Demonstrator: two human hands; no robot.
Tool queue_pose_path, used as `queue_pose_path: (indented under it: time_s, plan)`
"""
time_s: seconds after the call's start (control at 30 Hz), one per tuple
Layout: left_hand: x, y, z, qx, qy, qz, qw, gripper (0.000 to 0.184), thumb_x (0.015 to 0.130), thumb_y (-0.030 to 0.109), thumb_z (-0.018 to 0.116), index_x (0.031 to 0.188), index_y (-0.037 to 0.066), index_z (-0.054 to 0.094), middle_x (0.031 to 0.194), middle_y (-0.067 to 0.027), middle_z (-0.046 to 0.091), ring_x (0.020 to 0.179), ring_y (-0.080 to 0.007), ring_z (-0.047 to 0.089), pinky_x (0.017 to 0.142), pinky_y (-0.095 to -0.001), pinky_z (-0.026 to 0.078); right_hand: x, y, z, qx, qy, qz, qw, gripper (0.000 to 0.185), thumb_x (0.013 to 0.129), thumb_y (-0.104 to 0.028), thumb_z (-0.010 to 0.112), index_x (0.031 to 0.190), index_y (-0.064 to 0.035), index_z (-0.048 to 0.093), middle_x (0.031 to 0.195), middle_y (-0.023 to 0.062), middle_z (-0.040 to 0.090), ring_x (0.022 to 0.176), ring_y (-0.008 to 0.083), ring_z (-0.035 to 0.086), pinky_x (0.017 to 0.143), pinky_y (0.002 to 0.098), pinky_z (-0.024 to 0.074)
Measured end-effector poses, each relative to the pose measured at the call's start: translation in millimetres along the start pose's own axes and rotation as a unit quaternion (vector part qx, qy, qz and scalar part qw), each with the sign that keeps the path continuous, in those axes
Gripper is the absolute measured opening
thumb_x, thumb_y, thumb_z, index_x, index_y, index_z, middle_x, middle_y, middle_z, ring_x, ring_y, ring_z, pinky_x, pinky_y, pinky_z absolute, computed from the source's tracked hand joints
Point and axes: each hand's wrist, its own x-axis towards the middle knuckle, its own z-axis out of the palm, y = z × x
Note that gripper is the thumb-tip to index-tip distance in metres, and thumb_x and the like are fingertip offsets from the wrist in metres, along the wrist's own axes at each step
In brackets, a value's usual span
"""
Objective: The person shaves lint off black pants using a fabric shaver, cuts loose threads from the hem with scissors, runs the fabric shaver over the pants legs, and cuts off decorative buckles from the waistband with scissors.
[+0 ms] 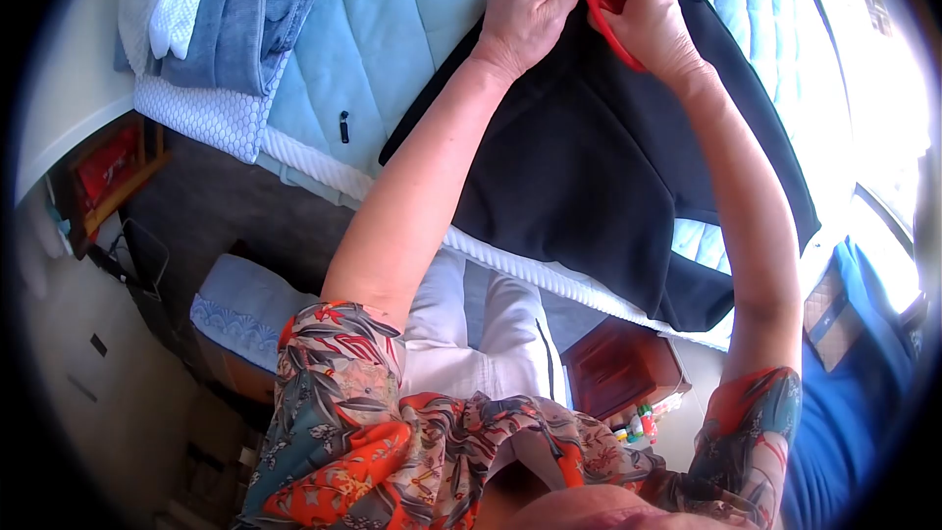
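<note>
Red-handled scissors [613,31] are in my right hand [643,20], with my fingers wrapped round the handles and the metal blades pointing up and left. My left hand [530,15] is closed in a pinch beside the blades, at the top edge of the view. What its fingertips hold is too small to make out. Under both hands a black garment [589,177] lies spread over the light blue quilted bed cover [392,29], its lower part hanging over the front edge. A small black item [344,127] rests on the cover, left of the garment.
Folded blue jeans [240,10] and a white knit item [182,0] lie at the bed's upper left. Below the bed edge are a padded blue stool [250,299] and a reddish-brown wooden box [623,368]. Blue fabric [854,383] hangs at the right.
</note>
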Motion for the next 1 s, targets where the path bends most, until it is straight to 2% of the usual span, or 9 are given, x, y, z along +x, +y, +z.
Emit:
queue_pose_path:
  time_s: [0.1,0.17,0.27,0.37,0.47,0.77,0.83,0.97,1.0]
  plan:
    - [-0.6,1.7,6.1,0.037,0.038,0.032,0.998,0.023,0.088,0.023,0.052,0.082,0.002,0.060,0.075,-0.0177,0.063,0.073,-0.0371,0.060,0.064,-0.0418,0.049,1.3,-4.7,-2.6,0.097,-0.039,0.070,0.992,0.037,0.076,-0.008,0.065,0.111,-0.0029,0.057,0.085,0.0090,0.065,0.075,0.0179,0.064,0.071,0.0271,0.0526]
    - [-2.8,-0.7,8.4,0.097,0.051,0.057,0.992,0.021,0.090,0.023,0.051,0.086,0.004,0.059,0.077,-0.0153,0.063,0.072,-0.0363,0.060,0.061,-0.0405,0.048,2.1,-18.9,-13.6,0.127,-0.098,0.151,0.975,0.035,0.077,-0.009,0.062,0.111,-0.0006,0.056,0.080,0.0067,0.062,0.066,0.0128,0.061,0.064,0.0238,0.0509]
    - [-7.1,-3.7,17.1,0.152,0.083,0.093,0.981,0.016,0.090,0.021,0.052,0.087,0.006,0.057,0.078,-0.0133,0.063,0.073,-0.0355,0.060,0.060,-0.0409,0.048,-4.0,-38.3,-33.5,0.343,-0.158,0.255,0.890,0.037,0.076,-0.010,0.058,0.112,0.0010,0.054,0.068,0.0076,0.059,0.050,0.0120,0.055,0.050,0.0236,0.0464]
    - [-10.0,-1.8,21.0,0.188,0.097,0.106,0.972,0.012,0.090,0.019,0.052,0.088,0.008,0.055,0.078,-0.0118,0.062,0.072,-0.0346,0.060,0.060,-0.0412,0.049,-11.1,-21.9,-25.5,0.440,-0.161,0.156,0.870,0.037,0.078,-0.011,0.056,0.112,0.0023,0.054,0.065,0.0054,0.055,0.043,0.0077,0.048,0.044,0.0198,0.0405]
    - [-10.8,-1.5,23.7,0.210,0.108,0.123,0.964,0.011,0.089,0.019,0.053,0.087,0.008,0.055,0.079,-0.0095,0.061,0.072,-0.0325,0.061,0.059,-0.0401,0.049,-18.1,-16.6,-19.0,0.513,-0.150,0.182,0.826,0.038,0.082,-0.017,0.057,0.114,0.0020,0.054,0.065,0.0051,0.056,0.043,0.0084,0.046,0.044,0.0196,0.0401]
    - [-12.0,-2.1,29.8,0.265,0.134,0.160,0.941,0.014,0.087,0.021,0.055,0.083,0.008,0.055,0.078,-0.0066,0.060,0.068,-0.0283,0.062,0.055,-0.0369,0.050,-29.4,0.4,-55.6,0.436,-0.155,0.229,0.856,0.051,0.086,-0.033,0.063,0.122,0.0021,0.052,0.086,0.0112,0.066,0.077,0.0157,0.066,0.067,0.0244,0.0531]
    - [-13.1,-0.8,29.7,0.270,0.131,0.148,0.942,0.016,0.089,0.022,0.052,0.085,0.008,0.056,0.080,-0.0065,0.062,0.072,-0.0285,0.061,0.058,-0.0359,0.049,-36.2,6.3,-67.3,0.297,-0.045,0.213,0.930,0.048,0.087,-0.031,0.061,0.119,0.0046,0.054,0.094,0.0129,0.066,0.082,0.0194,0.066,0.077,0.0277,0.0521]
    - [-12.5,-5.8,29.1,0.289,0.137,0.171,0.932,0.015,0.086,0.021,0.055,0.079,0.007,0.052,0.074,-0.0069,0.059,0.066,-0.0281,0.061,0.054,-0.0377,0.050,-56.5,-28.5,-52.0,0.058,0.033,0.098,0.993,0.060,0.076,-0.039,0.070,0.120,-0.0012,0.055,0.095,0.0164,0.067,0.084,0.0270,0.067,0.078,0.0341,0.0516]
    - [-13.2,-4.9,28.5,0.293,0.132,0.171,0.931,0.016,0.086,0.021,0.055,0.079,0.007,0.052,0.074,-0.0070,0.059,0.065,-0.0283,0.061,0.054,-0.0378,0.050,-56.9,-38.8,-47.7,0.012,-0.007,0.135,0.991,0.063,0.072,-0.040,0.072,0.120,-0.0040,0.054,0.098,0.0192,0.065,0.089,0.0310,0.065,0.078,0.0377,0.0513]
